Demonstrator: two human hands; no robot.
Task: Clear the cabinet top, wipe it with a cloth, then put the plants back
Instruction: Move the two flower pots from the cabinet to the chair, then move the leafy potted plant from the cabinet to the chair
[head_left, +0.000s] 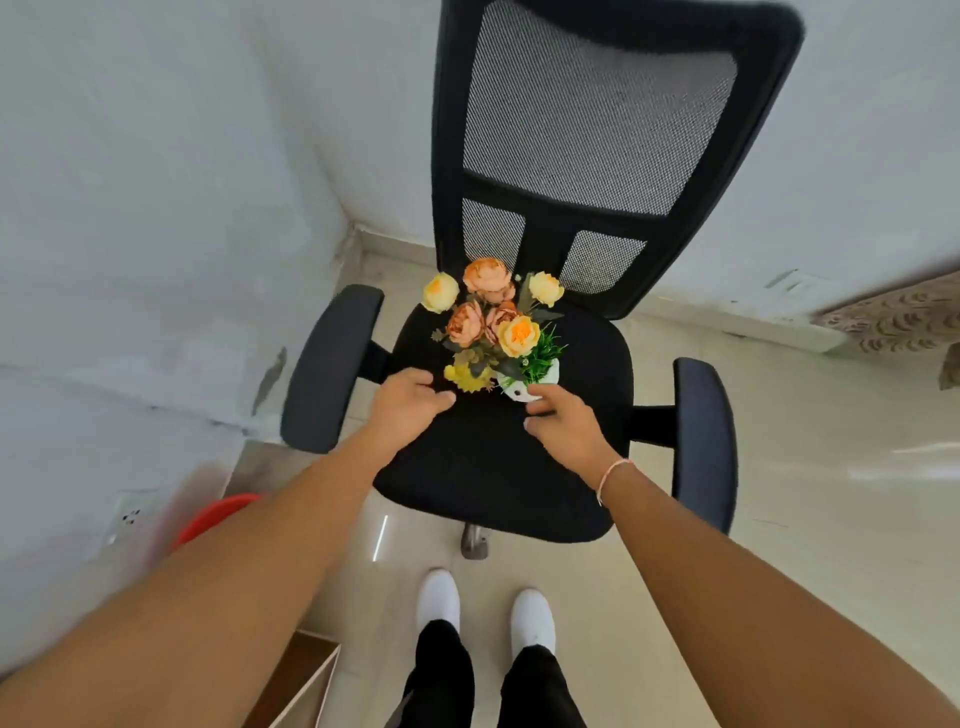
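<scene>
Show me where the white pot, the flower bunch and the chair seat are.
white pot (522, 391), head view, front wall of the pot.
flower bunch (518, 335), head view, on the yellow-orange bloom.
chair seat (483, 467), head view, bare black cushion in front of the plants.

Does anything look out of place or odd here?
Yes: the flowers and a small green plant in a white pot sit on the office chair's seat, an unusual spot. Nothing looks spilled or broken.
</scene>
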